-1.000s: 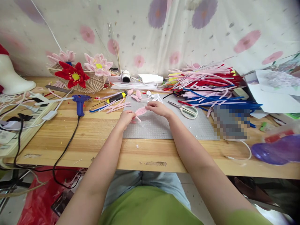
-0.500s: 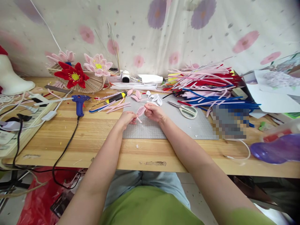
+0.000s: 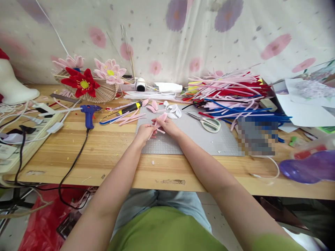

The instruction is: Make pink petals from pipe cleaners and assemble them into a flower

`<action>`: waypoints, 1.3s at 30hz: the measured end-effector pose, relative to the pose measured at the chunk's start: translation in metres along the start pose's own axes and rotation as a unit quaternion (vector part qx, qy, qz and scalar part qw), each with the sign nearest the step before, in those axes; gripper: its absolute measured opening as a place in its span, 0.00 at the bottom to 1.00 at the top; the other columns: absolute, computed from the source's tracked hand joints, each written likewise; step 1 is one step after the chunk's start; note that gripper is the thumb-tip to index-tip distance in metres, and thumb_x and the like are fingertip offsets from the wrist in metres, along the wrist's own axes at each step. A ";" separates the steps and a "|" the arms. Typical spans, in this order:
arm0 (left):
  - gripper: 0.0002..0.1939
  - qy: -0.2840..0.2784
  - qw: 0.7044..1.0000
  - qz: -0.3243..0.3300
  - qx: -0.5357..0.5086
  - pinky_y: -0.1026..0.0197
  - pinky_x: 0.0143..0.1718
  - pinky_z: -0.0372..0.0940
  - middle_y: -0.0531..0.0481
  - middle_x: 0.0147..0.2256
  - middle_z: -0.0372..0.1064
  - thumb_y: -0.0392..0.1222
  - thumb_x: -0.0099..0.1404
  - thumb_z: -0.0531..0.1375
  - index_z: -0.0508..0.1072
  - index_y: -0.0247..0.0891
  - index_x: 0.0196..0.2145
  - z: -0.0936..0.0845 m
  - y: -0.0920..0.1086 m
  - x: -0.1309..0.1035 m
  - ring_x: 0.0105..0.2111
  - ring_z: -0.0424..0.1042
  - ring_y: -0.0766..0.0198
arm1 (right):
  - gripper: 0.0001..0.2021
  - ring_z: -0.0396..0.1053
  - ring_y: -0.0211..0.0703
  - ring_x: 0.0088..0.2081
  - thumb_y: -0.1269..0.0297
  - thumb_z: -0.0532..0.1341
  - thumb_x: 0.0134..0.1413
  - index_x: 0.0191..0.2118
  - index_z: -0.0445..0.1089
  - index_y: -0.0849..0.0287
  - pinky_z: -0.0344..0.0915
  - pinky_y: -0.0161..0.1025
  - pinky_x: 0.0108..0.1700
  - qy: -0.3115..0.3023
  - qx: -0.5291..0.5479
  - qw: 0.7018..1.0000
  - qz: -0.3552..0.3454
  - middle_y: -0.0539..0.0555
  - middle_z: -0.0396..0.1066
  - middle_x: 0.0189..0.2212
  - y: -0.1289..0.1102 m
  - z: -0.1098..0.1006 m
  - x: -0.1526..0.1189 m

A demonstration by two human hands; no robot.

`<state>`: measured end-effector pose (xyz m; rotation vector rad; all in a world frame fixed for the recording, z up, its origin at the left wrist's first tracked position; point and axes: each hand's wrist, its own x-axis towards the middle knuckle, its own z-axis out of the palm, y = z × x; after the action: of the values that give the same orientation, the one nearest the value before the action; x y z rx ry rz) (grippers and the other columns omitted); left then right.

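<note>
The left hand (image 3: 146, 133), at 8 o'clock of the pink petal (image 3: 161, 119), and right hand (image 3: 170, 127), at 4, pinch it; probably light, soft, bendable, best gripped at its base.

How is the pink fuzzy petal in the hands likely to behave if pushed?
The pink fuzzy petal is probably light, given its slim strips. It likely bends yet keeps its shape, as the loose pink petals hold their curves. Its fuzzy surface suggests little slipping.
</note>
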<state>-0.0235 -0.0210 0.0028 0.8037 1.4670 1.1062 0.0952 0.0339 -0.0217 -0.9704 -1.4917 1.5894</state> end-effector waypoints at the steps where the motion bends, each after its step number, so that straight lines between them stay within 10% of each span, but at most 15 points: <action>1: 0.08 -0.002 1.000 0.004 -0.007 0.65 0.19 0.64 0.53 0.15 0.62 0.35 0.47 0.64 0.68 0.32 0.17 0.001 -0.001 0.000 0.16 0.61 0.71 | 0.18 0.63 0.33 0.26 0.50 0.60 0.45 0.33 0.71 0.62 0.59 0.32 0.28 -0.001 -0.003 1.000 0.005 0.52 0.70 0.29 0.000 0.001 0.000; 18: 0.14 -0.055 0.986 0.096 -0.122 0.65 0.22 0.64 0.55 0.17 0.62 0.44 0.42 0.66 0.69 0.32 0.20 0.013 -0.012 -0.007 0.19 0.61 0.72 | 0.13 0.69 0.37 0.30 0.57 0.61 0.48 0.34 0.70 0.63 0.65 0.34 0.32 -0.027 0.150 0.987 0.050 0.55 0.74 0.28 -0.013 -0.012 -0.006; 26: 0.14 -0.062 0.983 0.124 -0.122 0.66 0.23 0.64 0.55 0.17 0.62 0.45 0.43 0.66 0.68 0.33 0.19 0.014 -0.015 -0.007 0.19 0.61 0.73 | 0.07 0.65 0.33 0.25 0.64 0.62 0.46 0.26 0.70 0.63 0.60 0.32 0.29 0.042 0.017 0.999 -0.008 0.49 0.70 0.22 -0.005 -0.006 0.003; 39: 0.14 -0.049 0.982 0.102 -0.151 0.66 0.22 0.65 0.55 0.17 0.62 0.45 0.40 0.67 0.69 0.32 0.21 0.011 -0.013 -0.004 0.19 0.61 0.73 | 0.18 0.60 0.32 0.23 0.48 0.60 0.43 0.27 0.63 0.60 0.56 0.31 0.25 0.027 0.008 0.999 -0.031 0.47 0.64 0.20 -0.004 -0.007 0.001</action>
<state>-0.0107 -0.0265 -0.0081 0.7912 1.1170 1.3859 0.1014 0.0379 -0.0183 -0.9407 -1.4563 1.5179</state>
